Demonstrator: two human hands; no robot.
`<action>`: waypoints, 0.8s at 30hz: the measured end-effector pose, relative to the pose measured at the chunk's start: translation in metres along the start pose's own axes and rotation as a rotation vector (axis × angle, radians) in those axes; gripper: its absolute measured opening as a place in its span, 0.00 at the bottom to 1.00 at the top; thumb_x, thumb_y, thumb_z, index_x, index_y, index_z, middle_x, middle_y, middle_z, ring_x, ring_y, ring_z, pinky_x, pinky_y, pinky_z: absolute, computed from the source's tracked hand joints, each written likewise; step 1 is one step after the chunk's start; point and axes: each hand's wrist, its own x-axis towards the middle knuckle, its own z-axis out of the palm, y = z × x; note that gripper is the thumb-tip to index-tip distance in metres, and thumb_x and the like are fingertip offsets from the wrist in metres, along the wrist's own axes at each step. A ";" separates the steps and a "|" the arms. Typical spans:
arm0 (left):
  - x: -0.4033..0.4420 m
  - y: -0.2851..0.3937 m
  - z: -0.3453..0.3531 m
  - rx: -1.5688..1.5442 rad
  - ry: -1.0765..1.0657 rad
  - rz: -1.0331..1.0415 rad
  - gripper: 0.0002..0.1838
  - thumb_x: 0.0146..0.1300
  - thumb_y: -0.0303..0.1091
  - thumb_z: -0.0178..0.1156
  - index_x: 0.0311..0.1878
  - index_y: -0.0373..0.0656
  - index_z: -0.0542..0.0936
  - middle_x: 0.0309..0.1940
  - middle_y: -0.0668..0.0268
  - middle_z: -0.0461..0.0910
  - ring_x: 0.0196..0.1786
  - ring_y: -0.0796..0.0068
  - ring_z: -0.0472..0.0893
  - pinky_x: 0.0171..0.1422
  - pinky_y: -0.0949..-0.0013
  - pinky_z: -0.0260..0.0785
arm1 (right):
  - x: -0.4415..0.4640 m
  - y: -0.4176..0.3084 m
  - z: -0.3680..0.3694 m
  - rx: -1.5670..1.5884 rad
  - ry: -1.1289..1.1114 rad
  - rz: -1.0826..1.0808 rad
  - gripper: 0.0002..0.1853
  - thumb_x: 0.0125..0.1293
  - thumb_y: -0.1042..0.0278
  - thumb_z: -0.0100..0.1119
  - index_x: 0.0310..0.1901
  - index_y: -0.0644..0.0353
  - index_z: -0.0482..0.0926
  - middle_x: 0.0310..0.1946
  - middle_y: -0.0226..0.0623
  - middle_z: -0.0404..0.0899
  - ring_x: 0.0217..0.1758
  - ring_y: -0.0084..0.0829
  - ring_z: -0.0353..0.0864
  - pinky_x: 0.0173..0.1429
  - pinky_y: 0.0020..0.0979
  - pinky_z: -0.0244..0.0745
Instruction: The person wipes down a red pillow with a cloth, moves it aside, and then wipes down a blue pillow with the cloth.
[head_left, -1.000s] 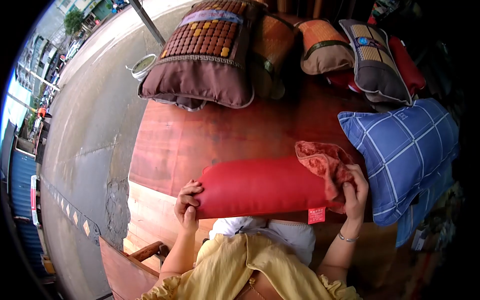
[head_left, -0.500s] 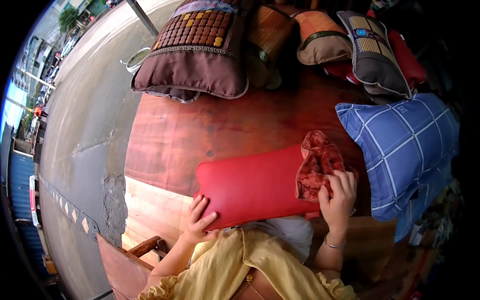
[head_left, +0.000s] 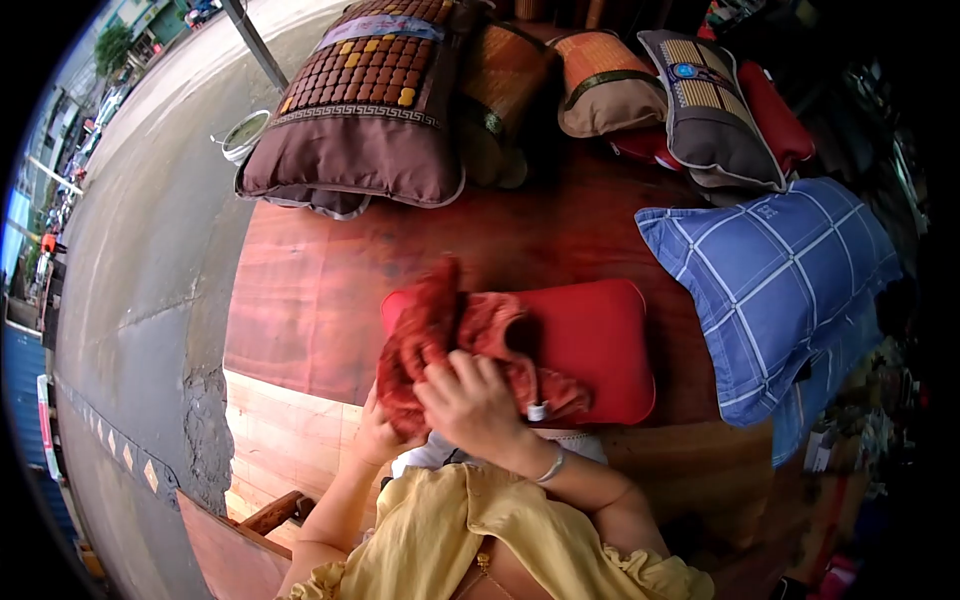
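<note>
"Right hand (head_left: 475,400) curled on the red plush cloth (head_left: 405,345), fingers drawn in. Where is that cloth, exactly?"

"Bunched over the left part of the red cushion (head_left: 600,345), towards its near edge. One blurred fold stands up from the bunch, and a tail trails right, across the cushion."

"And the left hand (head_left: 375,430)?"

"Just off the cushion's near left corner, against the underside of the cloth. Its fingers are mostly hidden, so I can't tell whether they are pinching or spread."

"Which way does the cushion run?"

"Lengthwise from left to right, across the front of the body. Its right end is uncovered. The right forearm slants over to the cushion's left part, so both hands are close together there; I'd judge neither has far to reach for the bunch."

"Anything white by the cushion's near edge?"

"A small white tag (head_left: 537,411), just right of the right hand."

"And farther out?"

"Under the cushion, a reddish wooden table (head_left: 330,260). Right of it, a blue checked pillow (head_left: 780,290); beyond it to the left, a brown pillow (head_left: 350,155); beyond it to the right, a grey pillow (head_left: 720,145)."
</note>
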 end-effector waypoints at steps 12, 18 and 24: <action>0.014 0.019 -0.006 0.086 0.070 0.053 0.21 0.52 0.45 0.68 0.50 0.54 0.86 0.61 0.57 0.77 0.67 0.47 0.72 0.77 0.34 0.54 | -0.096 0.104 -0.065 -0.123 0.098 0.551 0.12 0.57 0.72 0.63 0.44 0.61 0.81 0.50 0.43 0.76 0.53 0.49 0.72 0.59 0.49 0.68; 0.081 0.058 -0.008 0.137 -0.008 -0.102 0.22 0.47 0.34 0.72 0.49 0.49 0.83 0.52 0.60 0.78 0.60 0.51 0.76 0.76 0.38 0.56 | -0.125 0.136 -0.059 -0.111 0.218 0.750 0.14 0.62 0.76 0.58 0.51 0.65 0.77 0.52 0.48 0.76 0.57 0.54 0.72 0.63 0.50 0.68; 0.121 0.079 0.022 0.199 -0.145 -0.042 0.24 0.55 0.39 0.68 0.56 0.46 0.78 0.60 0.57 0.76 0.66 0.55 0.73 0.77 0.45 0.57 | -0.036 0.051 -0.042 -0.160 -0.017 0.364 0.14 0.57 0.67 0.64 0.46 0.53 0.79 0.48 0.37 0.77 0.55 0.44 0.73 0.52 0.45 0.69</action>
